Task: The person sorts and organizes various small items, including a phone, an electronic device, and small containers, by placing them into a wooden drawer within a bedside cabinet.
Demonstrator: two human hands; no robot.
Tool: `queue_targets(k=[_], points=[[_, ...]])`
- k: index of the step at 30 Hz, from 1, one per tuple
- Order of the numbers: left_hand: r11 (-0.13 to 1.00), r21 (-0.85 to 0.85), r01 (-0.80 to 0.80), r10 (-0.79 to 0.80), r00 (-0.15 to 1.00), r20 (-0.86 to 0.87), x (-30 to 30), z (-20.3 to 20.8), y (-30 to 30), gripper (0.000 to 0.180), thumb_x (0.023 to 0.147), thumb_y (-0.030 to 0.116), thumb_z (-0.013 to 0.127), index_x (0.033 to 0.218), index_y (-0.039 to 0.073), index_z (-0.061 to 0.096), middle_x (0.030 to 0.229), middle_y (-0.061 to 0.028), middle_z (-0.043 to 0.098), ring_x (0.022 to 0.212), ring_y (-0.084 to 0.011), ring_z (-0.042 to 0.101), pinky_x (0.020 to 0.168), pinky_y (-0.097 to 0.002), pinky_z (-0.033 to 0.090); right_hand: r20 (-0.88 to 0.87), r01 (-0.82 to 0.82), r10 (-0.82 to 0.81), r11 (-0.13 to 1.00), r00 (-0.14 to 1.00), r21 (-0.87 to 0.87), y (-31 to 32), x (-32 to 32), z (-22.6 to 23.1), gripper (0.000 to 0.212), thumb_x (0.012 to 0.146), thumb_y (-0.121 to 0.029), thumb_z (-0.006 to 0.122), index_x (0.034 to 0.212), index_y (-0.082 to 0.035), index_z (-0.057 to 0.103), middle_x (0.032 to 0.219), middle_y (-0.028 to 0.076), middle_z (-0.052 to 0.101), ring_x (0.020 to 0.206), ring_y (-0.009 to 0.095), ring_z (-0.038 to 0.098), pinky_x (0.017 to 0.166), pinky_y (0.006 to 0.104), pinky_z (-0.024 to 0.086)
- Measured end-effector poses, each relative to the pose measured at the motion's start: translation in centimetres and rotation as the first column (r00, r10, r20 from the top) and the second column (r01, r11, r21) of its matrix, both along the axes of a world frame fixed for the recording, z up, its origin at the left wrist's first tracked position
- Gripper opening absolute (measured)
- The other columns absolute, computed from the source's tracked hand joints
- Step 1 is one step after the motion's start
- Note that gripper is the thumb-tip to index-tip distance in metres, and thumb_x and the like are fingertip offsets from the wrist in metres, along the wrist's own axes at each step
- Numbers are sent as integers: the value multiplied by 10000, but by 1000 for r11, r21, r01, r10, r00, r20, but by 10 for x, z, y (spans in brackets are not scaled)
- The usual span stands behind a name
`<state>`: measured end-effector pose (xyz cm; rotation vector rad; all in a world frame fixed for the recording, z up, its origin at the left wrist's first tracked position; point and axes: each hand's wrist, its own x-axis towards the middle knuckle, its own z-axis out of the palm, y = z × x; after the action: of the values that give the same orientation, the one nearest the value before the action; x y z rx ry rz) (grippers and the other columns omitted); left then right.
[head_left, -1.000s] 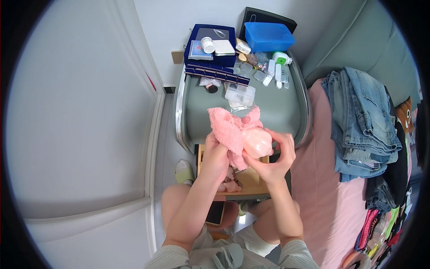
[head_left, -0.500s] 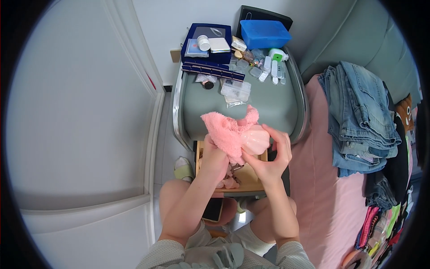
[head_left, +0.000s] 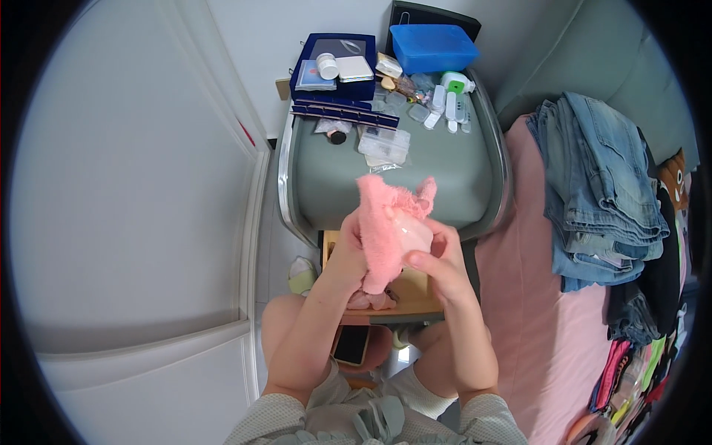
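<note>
A fluffy pink cloth (head_left: 380, 237) is bunched in my left hand (head_left: 347, 256), whose fingers are mostly hidden behind it. Pressed against the cloth is a glossy pale pink ribbed piece, shell-like in shape (head_left: 413, 231). My right hand (head_left: 446, 263) grips this piece at its right side, with the thumb in front and the fingers curled behind. Both hands are above an open wooden drawer (head_left: 415, 293), where some pink items (head_left: 371, 300) show partly below the cloth.
The grey-green nightstand top (head_left: 319, 185) holds a dark blue box (head_left: 363, 90), a blue plastic container (head_left: 435, 49) and several small clear cases (head_left: 384, 144). At right, folded jeans (head_left: 601, 178) lie on a pink-covered bed (head_left: 519, 297). A phone (head_left: 350, 345) is between my legs.
The cloth has turned more upright and covers more of the pink ribbed piece's left side. My right hand has moved slightly left and lower, its fingers now wrapped behind the piece.
</note>
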<state>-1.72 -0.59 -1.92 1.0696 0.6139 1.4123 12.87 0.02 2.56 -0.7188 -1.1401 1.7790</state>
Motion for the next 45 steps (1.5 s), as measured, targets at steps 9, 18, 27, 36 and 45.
queue_targets(k=[9, 18, 27, 36, 45], points=[[983, 181, 13, -10, 1000, -18, 15, 21, 8, 562, 616, 117, 750, 1056, 37, 411, 1094, -100, 548, 1108, -263, 511, 1009, -496, 366, 65, 110, -821, 153, 567, 982, 0, 3, 18, 457, 530, -231, 808, 874, 13, 634, 716, 84, 593, 610, 237, 565, 575, 319, 471], [924, 376, 74, -191, 939, 286, 20, 14, 11, 304, 752, 85, 690, 999, 39, 518, 979, -87, 579, 1172, -317, 478, 953, -466, 426, 206, -13, -1, 998, 979, 68, -5, 11, 17, 249, 703, -150, 766, 806, 40, 642, 698, -12, 605, 650, 17, 525, 522, 192, 396], [999, -40, 32, -9, 873, 487, 26, 10, 9, 250, 813, 96, 635, 1001, 118, 472, 987, -44, 544, 1091, -265, 502, 915, -517, 432, 366, 128, -619, 607, 695, 784, 0, 1, 5, 410, 573, -172, 790, 878, 37, 612, 773, 53, 591, 707, 97, 540, 616, 259, 427], [993, -34, 116, -94, 919, 384, 23, -5, 13, 219, 859, 192, 584, 995, 42, 500, 966, -131, 593, 983, -293, 560, 870, -441, 470, 282, 104, -141, 984, 949, 143, 1, 11, -8, 299, 749, -264, 732, 716, 15, 630, 581, -22, 516, 519, 73, 407, 505, 222, 343], [971, -216, 99, -9, 924, 381, 21, 8, 5, 174, 861, 162, 572, 979, 63, 490, 977, -103, 578, 936, -256, 581, 873, -419, 456, 114, 13, 0, 994, 993, -110, 6, 13, -27, 361, 861, -328, 618, 731, 7, 645, 640, -44, 524, 584, 35, 429, 510, 202, 305]])
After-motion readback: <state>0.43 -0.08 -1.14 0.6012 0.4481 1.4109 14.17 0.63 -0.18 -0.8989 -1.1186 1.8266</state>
